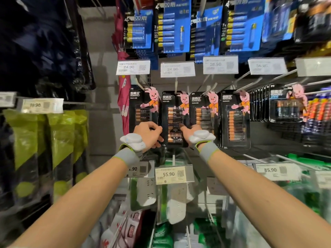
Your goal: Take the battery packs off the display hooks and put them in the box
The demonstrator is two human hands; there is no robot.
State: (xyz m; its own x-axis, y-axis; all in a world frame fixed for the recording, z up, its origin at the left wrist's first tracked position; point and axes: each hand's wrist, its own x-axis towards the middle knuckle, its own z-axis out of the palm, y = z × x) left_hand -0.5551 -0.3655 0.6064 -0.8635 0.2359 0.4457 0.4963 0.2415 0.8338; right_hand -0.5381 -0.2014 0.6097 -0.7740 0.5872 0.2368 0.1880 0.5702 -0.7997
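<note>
Hands first: the left hand curls its fingers round the lower left edge of a black battery pack, which hangs on its hook second from the left in the row. The right hand lays its thumb across the lower right of the front with its other fingers hidden behind, so it looks like a pinch from both sides. To get it off cleanly, I would judge the pack wants drawing straight out along the hook towards the person, kept level, so the card's hole does not snag and the neighbouring pack just to the right is not dragged along. More packs seem to hang behind it on the same hook; how many I cannot tell. As for containers, the pack's clear blister holds a stack of copper-topped batteries, and the box meant to take them is nowhere in view.
</note>
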